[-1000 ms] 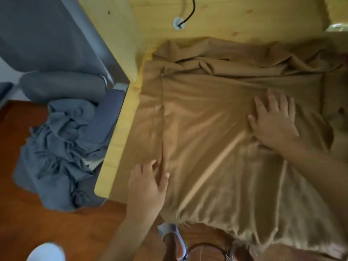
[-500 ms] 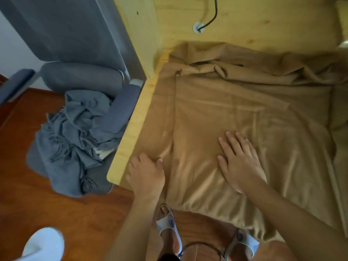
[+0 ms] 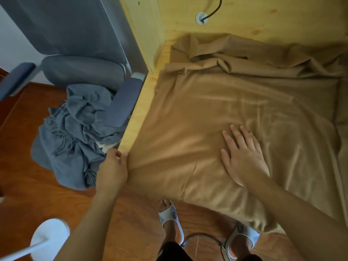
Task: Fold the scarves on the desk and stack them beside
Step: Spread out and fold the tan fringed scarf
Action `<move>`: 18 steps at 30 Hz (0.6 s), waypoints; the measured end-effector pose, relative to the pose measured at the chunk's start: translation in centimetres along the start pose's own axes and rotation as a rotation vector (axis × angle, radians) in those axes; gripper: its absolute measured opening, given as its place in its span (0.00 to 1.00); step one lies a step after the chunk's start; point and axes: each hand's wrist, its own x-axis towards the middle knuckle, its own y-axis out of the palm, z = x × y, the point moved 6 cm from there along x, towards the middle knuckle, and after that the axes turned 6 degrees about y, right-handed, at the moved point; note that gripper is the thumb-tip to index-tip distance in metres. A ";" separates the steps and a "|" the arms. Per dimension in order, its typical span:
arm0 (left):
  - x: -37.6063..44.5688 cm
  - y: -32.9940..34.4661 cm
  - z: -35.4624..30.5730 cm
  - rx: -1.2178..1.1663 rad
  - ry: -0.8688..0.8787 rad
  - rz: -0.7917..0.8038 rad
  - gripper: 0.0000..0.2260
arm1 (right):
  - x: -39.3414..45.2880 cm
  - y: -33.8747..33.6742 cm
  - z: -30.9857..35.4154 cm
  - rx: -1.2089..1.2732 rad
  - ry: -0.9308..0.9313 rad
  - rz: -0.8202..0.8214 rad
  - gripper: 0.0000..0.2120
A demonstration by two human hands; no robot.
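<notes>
Desk: a light wood top with wood walls at 12 o'clock. A bare strip shows along its 9 o'clock edge.
Tan scarf: the biggest cloth. It lies spread over almost all of the desk. It is bunched up at 12 o'clock and hangs off the desk edge at 6 o'clock.
Chair: grey, at 9 o'clock, just beside the desk.
Blue scarf: in a messy heap on the chair seat. Its fringe hangs down toward the floor.
Floor: red-brown wood.
Right hand: lies flat on the middle of the tan scarf. Its fingers are straight, a bit spread, and point to 12 o'clock.
Left hand: at the desk corner, near 8 o'clock. Its thumb and fingers pinch the corner of the tan scarf.
Slippers: white, on the person's feet at 6 o'clock.
Cable: black, goes into a round hole in the back wall at 12 o'clock.
</notes>
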 end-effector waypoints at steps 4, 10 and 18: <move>-2.6 1.1 2.3 -0.101 -0.092 -0.067 0.18 | 0.0 0.1 0.0 -0.011 0.006 0.004 0.30; -7.3 5.7 4.4 -0.866 -0.463 0.119 0.36 | 0.0 0.1 0.0 -0.026 -0.005 0.011 0.30; -7.4 3.0 1.7 -0.773 -0.314 0.689 0.28 | 1.5 -0.8 -3.0 -0.059 -0.080 0.084 0.33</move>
